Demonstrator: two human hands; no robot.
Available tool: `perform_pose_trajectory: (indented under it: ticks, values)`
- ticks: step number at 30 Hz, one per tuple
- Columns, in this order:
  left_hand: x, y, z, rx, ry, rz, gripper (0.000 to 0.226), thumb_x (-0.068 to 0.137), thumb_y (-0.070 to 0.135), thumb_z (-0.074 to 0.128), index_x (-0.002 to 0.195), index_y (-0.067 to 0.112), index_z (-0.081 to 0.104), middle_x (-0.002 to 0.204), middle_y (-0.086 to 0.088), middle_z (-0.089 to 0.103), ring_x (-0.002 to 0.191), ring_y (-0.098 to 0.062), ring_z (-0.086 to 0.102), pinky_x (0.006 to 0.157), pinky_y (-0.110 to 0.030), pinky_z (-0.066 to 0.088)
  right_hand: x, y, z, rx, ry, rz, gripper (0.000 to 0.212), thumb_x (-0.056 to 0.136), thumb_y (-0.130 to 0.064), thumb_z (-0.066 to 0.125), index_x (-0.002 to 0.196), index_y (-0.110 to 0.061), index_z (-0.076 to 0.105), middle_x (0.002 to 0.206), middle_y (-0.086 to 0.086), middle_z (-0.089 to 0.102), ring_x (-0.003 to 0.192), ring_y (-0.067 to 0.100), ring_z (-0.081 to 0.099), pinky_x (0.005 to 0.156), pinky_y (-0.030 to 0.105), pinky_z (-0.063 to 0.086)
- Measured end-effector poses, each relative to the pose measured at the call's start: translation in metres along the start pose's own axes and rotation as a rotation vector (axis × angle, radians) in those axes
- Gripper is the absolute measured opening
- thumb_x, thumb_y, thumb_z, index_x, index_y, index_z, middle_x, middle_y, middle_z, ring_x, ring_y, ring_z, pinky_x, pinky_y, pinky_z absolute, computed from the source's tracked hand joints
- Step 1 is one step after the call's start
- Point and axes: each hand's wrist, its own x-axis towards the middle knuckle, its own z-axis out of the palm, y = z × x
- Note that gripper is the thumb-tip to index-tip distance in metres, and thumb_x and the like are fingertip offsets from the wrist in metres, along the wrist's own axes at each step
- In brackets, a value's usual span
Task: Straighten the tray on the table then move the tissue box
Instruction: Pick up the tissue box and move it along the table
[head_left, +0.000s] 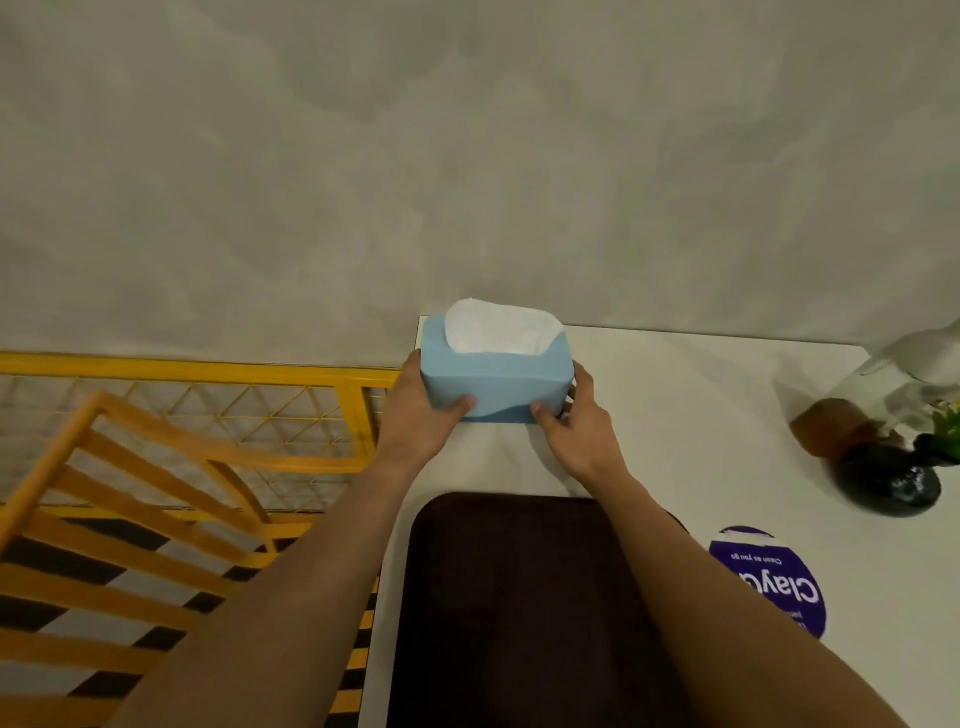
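A light blue tissue box (493, 382) with white tissue sticking out of its top sits at the far left corner of the white table (701, 415). My left hand (421, 410) grips its left end and my right hand (576, 421) grips its right end, thumbs on the near face. A dark brown tray (519, 613) lies on the table close to me, its edges running square with the table's left edge. Both forearms cross above the tray.
A round purple sticker with white lettering (769, 582) lies right of the tray. At the far right stands a dark round vase (883, 478) with a plant, and a brown object beside it. Left of the table are a yellow metal rail and wooden slats (156, 467). A grey wall is behind.
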Motion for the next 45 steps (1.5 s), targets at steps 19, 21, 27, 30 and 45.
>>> perform_pose_trajectory:
  ticks: [19,21,27,30,45]
  values:
    - [0.074,-0.02,0.006,0.105,-0.025,-0.048,0.091,0.08,0.026,0.084,0.152,0.017,0.03,0.138,-0.01,0.06,0.122,-0.034,0.058,0.095,-0.044,0.052,0.082,0.0,0.009,-0.072,-0.04,-0.06,0.073,0.097,-0.045,0.064,0.155,-0.02,0.027,0.136,0.007,0.062,0.119,0.03,0.062,0.089,0.031,0.047]
    - [0.08,-0.022,0.007,0.111,-0.025,-0.058,0.088,0.08,0.028,0.084,0.151,0.014,0.033,0.138,-0.01,0.059,0.124,-0.034,0.058,0.096,-0.043,0.051,0.087,0.001,0.01,-0.074,-0.035,-0.059,0.072,0.097,-0.044,0.064,0.154,-0.019,0.028,0.137,0.007,0.062,0.119,0.03,0.062,0.089,0.031,0.047]
    - [0.089,-0.027,0.008,0.123,-0.023,-0.077,0.077,0.081,0.03,0.083,0.144,0.011,0.042,0.137,-0.011,0.06,0.123,-0.032,0.058,0.096,-0.041,0.051,0.096,0.003,0.015,-0.102,-0.041,-0.078,0.069,0.098,-0.046,0.06,0.152,-0.016,0.03,0.136,0.007,0.062,0.117,0.03,0.062,0.084,0.029,0.045]
    - [0.094,-0.03,0.007,0.131,-0.021,-0.079,0.075,0.081,0.03,0.083,0.142,0.009,0.045,0.136,-0.012,0.061,0.121,-0.032,0.059,0.089,-0.034,0.049,0.099,0.004,0.015,-0.124,-0.054,-0.078,0.07,0.099,-0.048,0.058,0.153,-0.017,0.027,0.131,0.007,0.063,0.111,0.029,0.063,0.08,0.028,0.044]
    - [0.1,-0.038,0.009,0.14,-0.019,-0.063,0.072,0.081,0.029,0.083,0.139,0.007,0.046,0.135,-0.012,0.061,0.121,-0.031,0.058,0.086,-0.029,0.046,0.105,0.015,0.013,-0.15,-0.084,-0.088,0.071,0.099,-0.052,0.054,0.155,-0.019,0.026,0.13,0.006,0.064,0.108,0.028,0.065,0.082,0.029,0.046]
